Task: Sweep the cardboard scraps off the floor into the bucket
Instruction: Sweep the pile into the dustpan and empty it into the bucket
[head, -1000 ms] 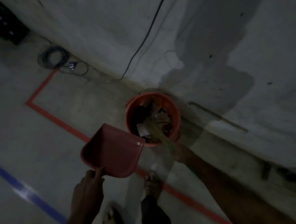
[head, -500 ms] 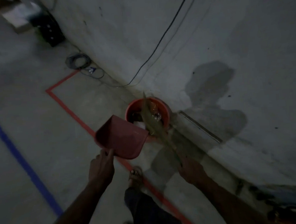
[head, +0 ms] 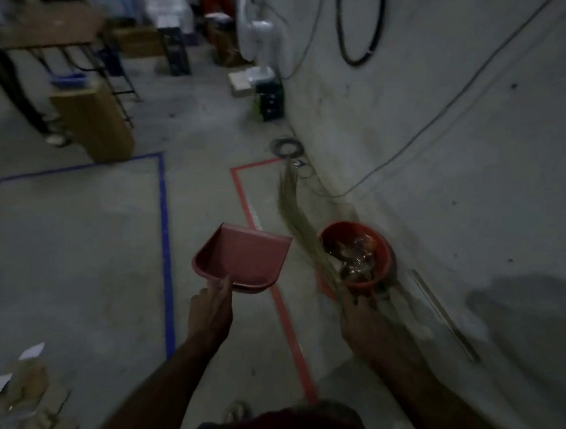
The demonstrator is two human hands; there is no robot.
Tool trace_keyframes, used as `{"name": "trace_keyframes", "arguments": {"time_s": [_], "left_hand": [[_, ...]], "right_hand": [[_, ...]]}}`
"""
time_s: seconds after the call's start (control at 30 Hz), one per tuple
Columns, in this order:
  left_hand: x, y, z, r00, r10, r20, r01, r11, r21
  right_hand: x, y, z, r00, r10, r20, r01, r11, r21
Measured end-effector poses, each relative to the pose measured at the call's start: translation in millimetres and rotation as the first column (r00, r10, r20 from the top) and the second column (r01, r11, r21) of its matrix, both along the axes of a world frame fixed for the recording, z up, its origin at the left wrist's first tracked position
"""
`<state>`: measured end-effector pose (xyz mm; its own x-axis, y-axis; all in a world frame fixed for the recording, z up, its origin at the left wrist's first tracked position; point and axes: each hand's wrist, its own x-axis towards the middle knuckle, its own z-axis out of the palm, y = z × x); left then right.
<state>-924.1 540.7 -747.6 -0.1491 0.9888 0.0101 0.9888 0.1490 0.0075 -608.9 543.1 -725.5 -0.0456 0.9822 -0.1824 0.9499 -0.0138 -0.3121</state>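
Two hands [head: 211, 311], dustpan [head: 244, 259], broom [head: 300, 220]

dim concrete floor [head: 80, 257], taped lines, grey wall [head: 468, 139]

A grey concrete floor [head: 90, 263] carries everything here, marked with a blue tape rectangle [head: 165, 240] on the left and a red tape outline [head: 281, 309] running toward the wall. The red bucket [head: 383, 242] stands on it close to the wall, filled with scraps, and a coil of cable [head: 286, 147] lies farther along the same wall. Loose cardboard scraps [head: 29, 404] lie on the floor at the lower left, and a tall cardboard box [head: 93, 122] stands beyond the blue outline
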Motion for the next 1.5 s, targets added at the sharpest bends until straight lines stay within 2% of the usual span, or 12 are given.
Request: {"name": "trace_keyframes", "arguments": {"time_s": [0.07,0.13,0.23,0.4,0.5,0.7,0.97,1.13,1.27,1.4,1.5], "left_hand": [[0,-18,0,0.997,0.072,0.006,-0.072,0.997,0.031],[9,-47,6,0.986,0.165,-0.001,-0.165,0.986,-0.003],[23,-89,22,0.951,0.306,-0.034,-0.308,0.95,-0.051],[32,-163,38,0.859,0.51,-0.053,-0.512,0.848,-0.138],[20,-217,37,0.794,0.599,-0.105,-0.608,0.78,-0.145],[-26,-322,41,0.631,0.77,-0.094,-0.774,0.619,-0.13],[-112,-476,32,0.366,0.929,-0.048,-0.926,0.359,-0.113],[-151,-566,14,0.239,0.971,0.004,-0.966,0.238,-0.102],[-178,-599,1,0.148,0.989,0.033,-0.983,0.15,-0.105],[-215,-616,-24,-0.003,0.996,0.093,-0.994,0.006,-0.105],[-246,-622,-50,-0.053,0.994,0.096,-0.989,-0.039,-0.139]], "right_hand": [[-5,4,0,0.989,0.146,-0.005,-0.144,0.982,0.12],[-8,3,-2,0.969,0.248,-0.008,-0.245,0.961,0.129],[-10,-7,-2,0.917,0.384,0.107,-0.396,0.908,0.138],[-28,-31,19,0.812,0.579,0.071,-0.581,0.814,-0.003],[-55,-48,19,0.735,0.669,0.107,-0.672,0.74,-0.012],[-138,-99,24,0.536,0.827,0.171,-0.838,0.546,-0.011],[-279,-188,4,0.338,0.917,0.214,-0.929,0.361,-0.077],[-350,-249,-6,0.165,0.959,0.229,-0.965,0.205,-0.163],[-407,-275,-14,0.066,0.97,0.232,-0.969,0.117,-0.215],[-475,-286,-27,-0.071,0.964,0.256,-0.952,0.011,-0.307],[-531,-283,-54,-0.18,0.96,0.214,-0.922,-0.089,-0.378]]}}
